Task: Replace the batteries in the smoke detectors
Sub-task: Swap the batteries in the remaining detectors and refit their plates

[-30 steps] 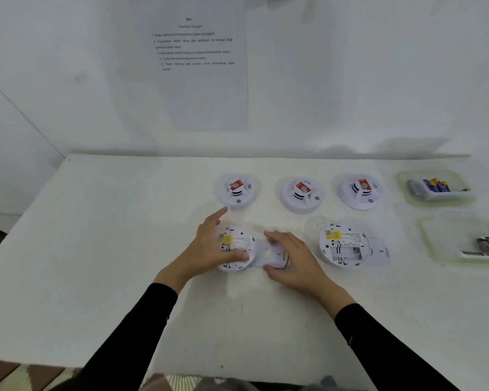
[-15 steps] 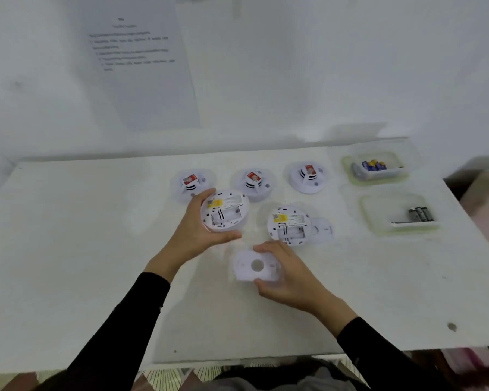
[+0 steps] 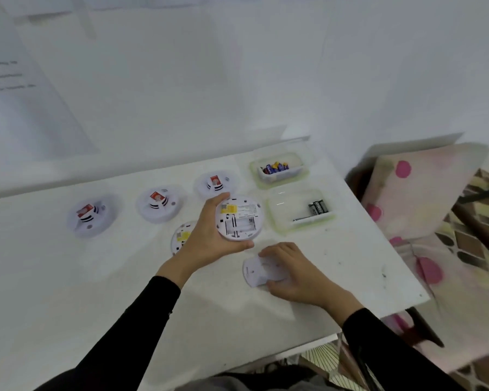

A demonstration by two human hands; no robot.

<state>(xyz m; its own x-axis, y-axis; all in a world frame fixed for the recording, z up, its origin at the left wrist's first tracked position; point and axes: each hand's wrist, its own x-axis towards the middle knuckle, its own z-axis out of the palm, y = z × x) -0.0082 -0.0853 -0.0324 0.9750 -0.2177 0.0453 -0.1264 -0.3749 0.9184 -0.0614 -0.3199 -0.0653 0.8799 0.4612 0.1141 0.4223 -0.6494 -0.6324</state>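
Detector [image 3: 239,221] left hand [image 3: 206,241], plate [image 3: 254,273] right hand [image 3: 297,275], tray [image 3: 288,204] close.

We could read no word or number with certainty. The sheet [image 3: 9,77] at the far left carried several lines of dark print, but all were blurred. The detector [image 3: 239,218] in the left hand [image 3: 206,235] had a yellow label [image 3: 228,208] and rows of small black print beside it, too small to read. The second detector [image 3: 181,235], behind that hand, also showed a yellow label. Each of the back detectors [image 3: 158,208] bore a red label [image 3: 156,196] with a pale mark, not legible. The black batteries [image 3: 318,208] had pale lettering and the blue batteries [image 3: 275,167] had yellow bands, but no brand was clear.
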